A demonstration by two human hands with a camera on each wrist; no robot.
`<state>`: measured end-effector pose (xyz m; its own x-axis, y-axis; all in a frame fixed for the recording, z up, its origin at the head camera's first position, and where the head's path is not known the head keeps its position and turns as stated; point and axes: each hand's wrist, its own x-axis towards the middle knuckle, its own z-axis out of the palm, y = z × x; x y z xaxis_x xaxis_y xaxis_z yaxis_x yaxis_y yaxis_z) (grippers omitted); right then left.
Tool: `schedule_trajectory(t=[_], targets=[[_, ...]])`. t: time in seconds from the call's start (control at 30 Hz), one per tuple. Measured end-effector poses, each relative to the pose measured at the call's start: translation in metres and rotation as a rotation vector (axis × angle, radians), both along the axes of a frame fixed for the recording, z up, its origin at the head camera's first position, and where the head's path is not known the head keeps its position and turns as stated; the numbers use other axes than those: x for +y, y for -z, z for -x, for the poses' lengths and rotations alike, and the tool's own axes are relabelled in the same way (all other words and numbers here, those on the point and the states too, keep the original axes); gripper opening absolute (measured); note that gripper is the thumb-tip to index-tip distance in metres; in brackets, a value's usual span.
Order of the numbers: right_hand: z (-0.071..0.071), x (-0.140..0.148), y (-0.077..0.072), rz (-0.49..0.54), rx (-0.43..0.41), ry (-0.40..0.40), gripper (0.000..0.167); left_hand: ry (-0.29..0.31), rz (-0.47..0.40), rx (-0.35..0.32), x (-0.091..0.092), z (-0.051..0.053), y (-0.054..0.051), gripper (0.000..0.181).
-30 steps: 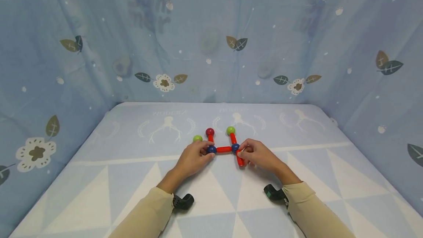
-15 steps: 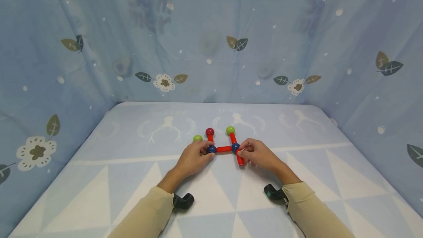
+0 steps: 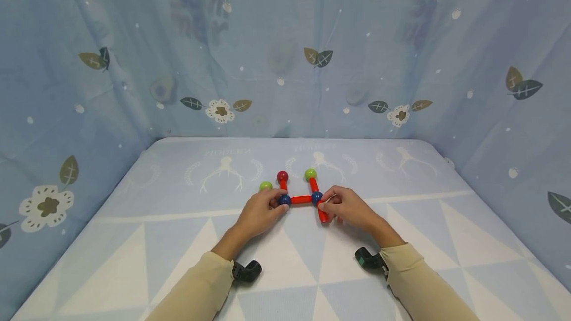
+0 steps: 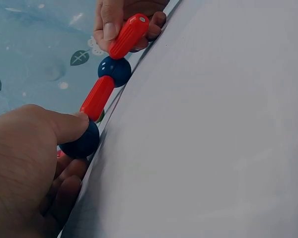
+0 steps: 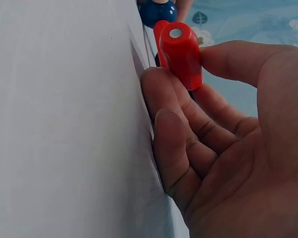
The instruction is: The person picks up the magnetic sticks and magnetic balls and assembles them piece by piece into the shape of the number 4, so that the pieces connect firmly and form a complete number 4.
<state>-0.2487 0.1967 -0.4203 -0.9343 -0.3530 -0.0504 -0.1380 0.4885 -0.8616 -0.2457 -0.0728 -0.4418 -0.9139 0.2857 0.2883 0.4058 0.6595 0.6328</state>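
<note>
A structure of red magnetic rods and coloured balls lies on the table. My left hand pinches its left blue ball between thumb and fingers. From that ball a red rod runs to the right blue ball. My right hand pinches another red rod, which points toward me from the right ball; a pale metal disc shows on its free end in the right wrist view. Behind, short red rods lead to a dark red ball and a green ball. A second green ball is partly hidden by my left hand.
A patterned cloth with pale triangles covers the table. Blue printed curtains rise at the back and both sides. Black wrist devices sit by both sleeves, just above the table.
</note>
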Motion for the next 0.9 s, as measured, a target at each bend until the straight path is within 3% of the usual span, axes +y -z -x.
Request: schedule_trajectory(t=[0.9], targets=[[-0.0015,-0.0025,-0.0013,0.002,-0.011,0.026,0.023,-0.012,0.017,-0.018,0.0001,-0.0003,-0.0009,0.038]])
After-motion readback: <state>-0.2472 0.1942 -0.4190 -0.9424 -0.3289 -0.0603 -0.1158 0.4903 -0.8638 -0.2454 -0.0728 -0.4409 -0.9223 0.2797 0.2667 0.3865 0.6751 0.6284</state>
